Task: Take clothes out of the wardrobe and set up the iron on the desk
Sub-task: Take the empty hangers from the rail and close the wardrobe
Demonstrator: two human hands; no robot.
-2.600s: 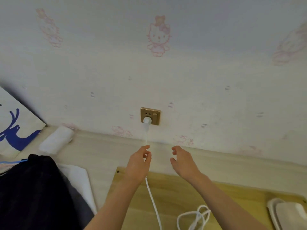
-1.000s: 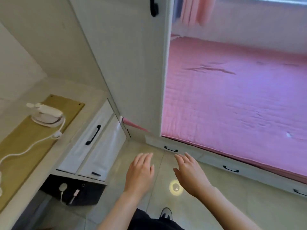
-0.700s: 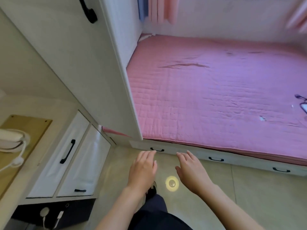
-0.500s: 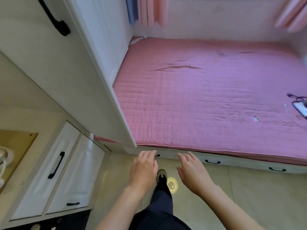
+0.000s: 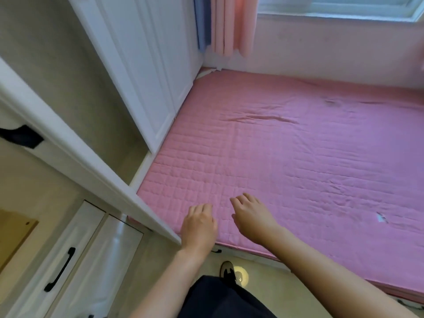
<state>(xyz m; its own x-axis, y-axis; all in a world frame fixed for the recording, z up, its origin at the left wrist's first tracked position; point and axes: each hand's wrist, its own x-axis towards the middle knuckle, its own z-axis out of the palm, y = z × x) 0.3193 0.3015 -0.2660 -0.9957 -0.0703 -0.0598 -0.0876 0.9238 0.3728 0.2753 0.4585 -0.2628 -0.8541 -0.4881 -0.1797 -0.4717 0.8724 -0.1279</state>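
The white wardrobe (image 5: 146,65) stands at the upper left beside the bed. One of its doors (image 5: 75,157) hangs open, swung toward me, and the bare beige inside (image 5: 68,72) shows behind it. No clothes are visible in there. My left hand (image 5: 199,223) hovers palm down near the open door's lower corner, fingers relaxed and holding nothing. To its right, my right hand (image 5: 251,216) floats over the edge of the pink mattress (image 5: 298,145), also loose with nothing in it. A corner of the desk's wooden board (image 5: 16,235) shows at the far left. The iron is out of view.
White desk drawers with black handles (image 5: 60,269) sit at the lower left. Pink and blue curtains (image 5: 224,24) hang by the window (image 5: 339,5). My dark trouser leg and a shoe (image 5: 228,271) are on the beige tiled floor below the bed's edge.
I have turned from the wall socket and desk toward the bed and wardrobe. The iron and cord left the view. My hands let go of the cord and now hover over the mattress edge.
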